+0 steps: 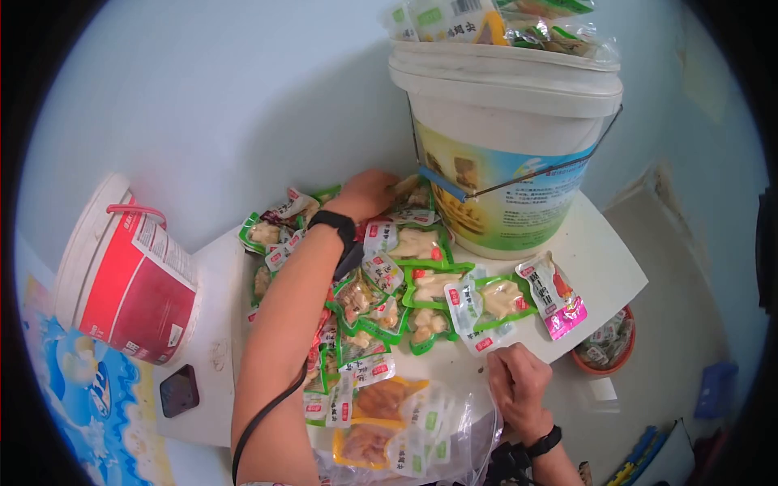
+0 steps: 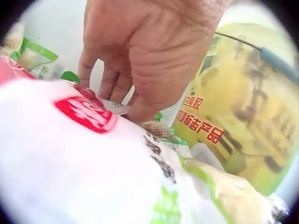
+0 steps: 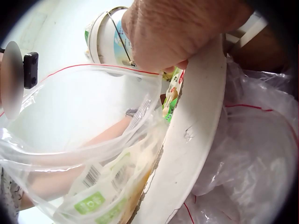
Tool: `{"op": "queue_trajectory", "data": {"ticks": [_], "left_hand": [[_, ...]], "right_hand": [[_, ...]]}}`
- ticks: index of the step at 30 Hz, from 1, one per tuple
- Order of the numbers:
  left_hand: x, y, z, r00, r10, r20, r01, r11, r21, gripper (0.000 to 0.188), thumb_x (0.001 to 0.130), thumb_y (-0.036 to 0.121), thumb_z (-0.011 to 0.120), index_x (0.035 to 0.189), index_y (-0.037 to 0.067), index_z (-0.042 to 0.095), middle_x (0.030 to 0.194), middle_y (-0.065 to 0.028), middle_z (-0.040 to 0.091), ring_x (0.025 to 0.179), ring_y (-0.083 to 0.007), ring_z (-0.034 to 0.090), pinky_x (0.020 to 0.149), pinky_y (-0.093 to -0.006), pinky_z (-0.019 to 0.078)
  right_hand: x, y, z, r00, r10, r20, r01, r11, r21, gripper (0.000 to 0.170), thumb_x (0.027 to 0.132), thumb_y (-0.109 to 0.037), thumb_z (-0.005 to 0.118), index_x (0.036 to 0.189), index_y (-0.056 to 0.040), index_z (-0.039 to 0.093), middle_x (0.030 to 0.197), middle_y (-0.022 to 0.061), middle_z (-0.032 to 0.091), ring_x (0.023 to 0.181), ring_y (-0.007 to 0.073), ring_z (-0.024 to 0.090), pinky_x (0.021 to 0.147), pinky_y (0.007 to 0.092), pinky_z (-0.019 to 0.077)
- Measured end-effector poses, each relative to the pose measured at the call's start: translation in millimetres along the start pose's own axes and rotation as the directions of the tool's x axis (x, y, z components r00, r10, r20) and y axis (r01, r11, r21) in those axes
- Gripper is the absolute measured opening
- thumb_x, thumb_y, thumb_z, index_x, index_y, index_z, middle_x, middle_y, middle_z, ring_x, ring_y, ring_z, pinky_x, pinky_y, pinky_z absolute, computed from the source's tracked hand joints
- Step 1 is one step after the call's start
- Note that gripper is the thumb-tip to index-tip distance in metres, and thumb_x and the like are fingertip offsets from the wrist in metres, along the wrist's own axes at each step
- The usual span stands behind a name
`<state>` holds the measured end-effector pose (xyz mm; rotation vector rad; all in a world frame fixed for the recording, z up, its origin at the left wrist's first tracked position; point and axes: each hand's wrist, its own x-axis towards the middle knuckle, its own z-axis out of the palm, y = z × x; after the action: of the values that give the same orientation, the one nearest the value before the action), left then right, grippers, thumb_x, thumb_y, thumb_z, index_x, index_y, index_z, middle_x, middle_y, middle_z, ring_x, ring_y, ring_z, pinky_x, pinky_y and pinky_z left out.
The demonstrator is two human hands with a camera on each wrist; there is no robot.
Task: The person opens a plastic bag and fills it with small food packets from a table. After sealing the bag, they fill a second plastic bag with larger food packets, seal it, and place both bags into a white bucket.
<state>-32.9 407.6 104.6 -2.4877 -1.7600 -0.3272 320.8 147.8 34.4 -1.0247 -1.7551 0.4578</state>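
In the head view my left hand (image 1: 369,194) reaches to the back of a pile of snack packets (image 1: 352,296), beside the big bucket. The left wrist view shows its fingers pointing down among them, with thumb and fingers at a packet's edge (image 2: 114,108); a large white packet (image 2: 84,154) hides part of this. My right hand (image 1: 519,385) rests loosely curled at the table's front edge, no object visible in it. Close by lies a clear zip bag (image 1: 478,425) with yellow-edged packets (image 1: 381,421). The right wrist view shows the bag's red-lined mouth (image 3: 103,66) standing wide beside the hand.
A white bucket (image 1: 510,121) with a wire handle stands at the back right, packets (image 1: 462,20) on top. At left are a red-and-white bucket (image 1: 138,283) and a phone (image 1: 179,392). Below the table's right edge sits an orange-rimmed tub (image 1: 608,368) of packets.
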Motion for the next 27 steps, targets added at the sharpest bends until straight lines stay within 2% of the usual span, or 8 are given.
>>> {"op": "queue_trajectory", "data": {"ticks": [4,7,11,12,16,19,23,27], "left_hand": [[-54.1,12.9,-42.1,0.999,0.037,0.028,-0.033,0.99,-0.135,0.036,0.097,0.02,0.065,0.129,0.004,0.069,0.113,-0.0234,0.073,0.1,-0.0407,0.069,0.087,-0.0428,0.0539],[-90.1,27.1,-63.0,0.981,-0.086,0.172,0.118,0.974,-0.191,0.036,0.098,0.018,0.063,0.131,0.003,0.068,0.117,-0.0223,0.073,0.104,-0.0384,0.07,0.092,-0.042,0.054],[-131.3,35.3,-70.2,0.979,0.203,-0.019,-0.201,0.947,-0.25,0.04,0.092,0.004,0.056,0.127,0.013,0.072,0.114,-0.0128,0.075,0.102,-0.0361,0.07,0.091,-0.0424,0.0551],[-141.1,38.8,-74.8,0.994,0.065,0.085,-0.037,0.953,-0.299,0.045,0.088,-0.003,0.051,0.125,0.012,0.073,0.119,-0.0133,0.074,0.106,-0.0353,0.07,0.095,-0.0422,0.0542],[-164.2,42.4,-96.2,0.985,0.065,0.16,-0.023,0.968,-0.249,0.049,0.082,-0.008,0.05,0.118,0.012,0.076,0.118,-0.0128,0.075,0.106,-0.0332,0.071,0.096,-0.0415,0.0545],[-173.5,30.1,-113.1,0.949,0.177,0.261,-0.099,0.953,-0.287,0.049,0.08,-0.008,0.051,0.117,0.012,0.077,0.113,-0.0128,0.077,0.107,-0.0327,0.071,0.097,-0.0409,0.0544],[-165.8,35.5,-142.8,0.882,-0.112,0.458,0.216,0.959,-0.181,0.03,0.084,0.003,0.063,0.109,0.008,0.079,0.118,-0.0132,0.075,0.114,-0.0303,0.068,0.098,-0.0403,0.0535],[-136.3,26.6,-119.3,0.965,-0.117,0.234,0.155,0.976,-0.152,0.032,0.094,0.023,0.066,0.119,0.005,0.074,0.122,-0.017,0.073,0.114,-0.0352,0.067,0.099,-0.0414,0.0517]], "right_hand": [[0.2,-1.4,-2.2,1.0,-0.01,-0.01,0.01,1.0,-0.017,0.012,0.082,0.001,0.075,0.085,-0.0042,0.065,0.068,0.0082,0.058,0.052,0.0236,0.055,0.05,0.0349,0.0436],[0.3,-4.3,-2.9,1.0,-0.018,-0.019,0.017,1.0,-0.013,0.011,0.082,0.0,0.075,0.085,-0.0043,0.065,0.069,0.0087,0.058,0.053,0.0241,0.056,0.051,0.035,0.0437],[0.8,-6.0,-3.5,0.999,-0.026,-0.027,0.026,1.0,-0.01,0.011,0.083,0.0,0.075,0.085,-0.0042,0.065,0.07,0.0091,0.059,0.054,0.0246,0.057,0.051,0.0353,0.044],[0.9,-6.8,-3.7,0.999,-0.022,-0.029,0.022,1.0,-0.004,0.011,0.084,0.0,0.075,0.085,-0.0042,0.065,0.07,0.0091,0.059,0.054,0.0246,0.057,0.051,0.0353,0.044],[-0.3,-6.4,-2.5,0.999,-0.022,-0.029,0.022,1.0,-0.003,0.011,0.084,0.0,0.075,0.085,-0.0044,0.065,0.07,0.0087,0.059,0.054,0.0244,0.057,0.051,0.0352,0.0441],[-1.1,-4.6,-1.9,0.999,-0.025,-0.03,0.025,1.0,-0.011,0.011,0.084,0.0,0.075,0.085,-0.0048,0.065,0.07,0.0081,0.06,0.054,0.024,0.057,0.051,0.0351,0.0441],[0.7,-5.2,-0.8,0.999,-0.034,-0.034,0.033,0.999,-0.019,0.011,0.084,0.0,0.075,0.085,-0.0052,0.065,0.07,0.0074,0.06,0.054,0.0233,0.057,0.051,0.0349,0.0442],[0.1,-3.4,-1.3,1.0,-0.013,-0.007,0.013,0.999,-0.039,0.011,0.084,0.0,0.076,0.085,-0.0047,0.066,0.07,0.0074,0.06,0.053,0.0227,0.057,0.051,0.0346,0.0446]]}}
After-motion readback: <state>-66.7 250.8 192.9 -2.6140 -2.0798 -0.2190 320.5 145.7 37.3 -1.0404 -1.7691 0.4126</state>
